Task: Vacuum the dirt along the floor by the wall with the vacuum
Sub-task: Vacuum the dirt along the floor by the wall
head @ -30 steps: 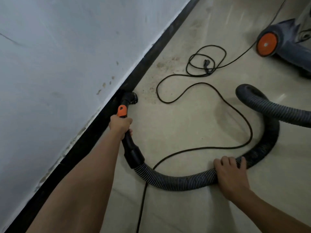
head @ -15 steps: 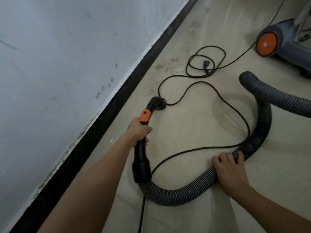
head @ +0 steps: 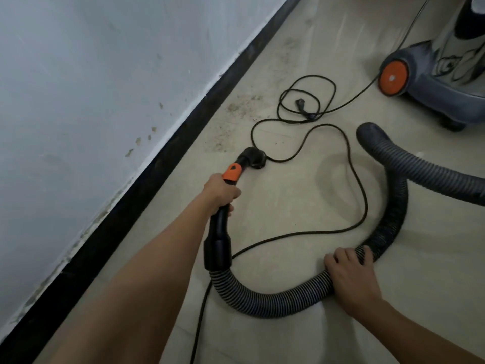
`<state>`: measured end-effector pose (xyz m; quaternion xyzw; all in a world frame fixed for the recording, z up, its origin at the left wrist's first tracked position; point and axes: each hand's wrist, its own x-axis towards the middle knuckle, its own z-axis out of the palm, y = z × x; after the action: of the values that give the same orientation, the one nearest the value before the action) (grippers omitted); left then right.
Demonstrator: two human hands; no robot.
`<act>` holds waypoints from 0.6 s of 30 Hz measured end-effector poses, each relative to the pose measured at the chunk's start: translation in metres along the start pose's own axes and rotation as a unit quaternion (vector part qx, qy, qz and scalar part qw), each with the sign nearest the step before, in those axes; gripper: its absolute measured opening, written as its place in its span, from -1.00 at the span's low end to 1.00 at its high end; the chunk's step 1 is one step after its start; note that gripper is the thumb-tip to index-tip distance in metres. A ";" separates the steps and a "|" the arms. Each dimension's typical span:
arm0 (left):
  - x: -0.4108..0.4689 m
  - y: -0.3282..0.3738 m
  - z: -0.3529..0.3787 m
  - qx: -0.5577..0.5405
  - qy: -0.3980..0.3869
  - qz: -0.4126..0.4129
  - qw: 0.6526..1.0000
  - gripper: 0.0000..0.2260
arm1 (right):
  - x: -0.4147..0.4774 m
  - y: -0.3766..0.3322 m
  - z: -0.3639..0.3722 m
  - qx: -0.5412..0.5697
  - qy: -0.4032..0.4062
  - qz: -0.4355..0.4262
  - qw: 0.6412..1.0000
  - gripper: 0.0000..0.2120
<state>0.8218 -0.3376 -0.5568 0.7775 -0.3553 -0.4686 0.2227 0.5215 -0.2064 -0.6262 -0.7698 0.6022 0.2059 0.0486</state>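
Now that the nozzle (head: 253,157) has swung off the black skirting board (head: 147,179), where it was pressed a second ago, it sits out on the floor (head: 288,206) a little way from the board. It is right beside a loop of the power cord (head: 351,166); I cannot tell whether the two touch. The left hand (head: 221,191) has its grip wrapped fully round the black wand (head: 217,248) just behind the orange collar (head: 232,174), with the fingers curled under it. Farther out from the board, the right hand (head: 351,277) has its grip closed over the ribbed hose (head: 275,302), holding the bend down against the floor. The dirt (head: 241,106) lies further along the board, beyond the nozzle: a brown speckled scatter that starts near the board's foot and spreads out toward the coiled cord. My guess is that the sweep has left the board's edge to work outward before taking this patch, so most of the visible dirt is not yet lifted. The cord is the worry, since it could get dragged or sucked against the mouth. The vacuum body (head: 433,82) stands well away from the board.
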 end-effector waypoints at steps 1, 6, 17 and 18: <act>0.000 0.002 -0.002 -0.009 0.017 -0.011 1.000 -0.71 | 0.003 0.008 -0.001 -0.004 -0.003 -0.007 1.000 -0.65; -0.008 0.006 0.007 -0.038 0.094 -0.065 0.993 -0.71 | 0.021 0.053 -0.006 -0.007 -0.014 -0.021 1.000 -0.64; -0.024 0.084 0.042 0.053 0.048 -0.085 0.994 -0.70 | 0.035 0.099 -0.033 0.058 -0.026 -0.081 0.995 -0.51; -0.018 0.086 0.040 0.048 0.054 -0.082 0.994 -0.71 | 0.038 0.097 -0.034 0.062 -0.021 -0.079 0.995 -0.53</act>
<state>0.7514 -0.3803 -0.5069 0.8381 -0.2997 -0.4249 0.1651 0.4458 -0.2779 -0.5930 -0.8058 0.5502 0.1798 0.1250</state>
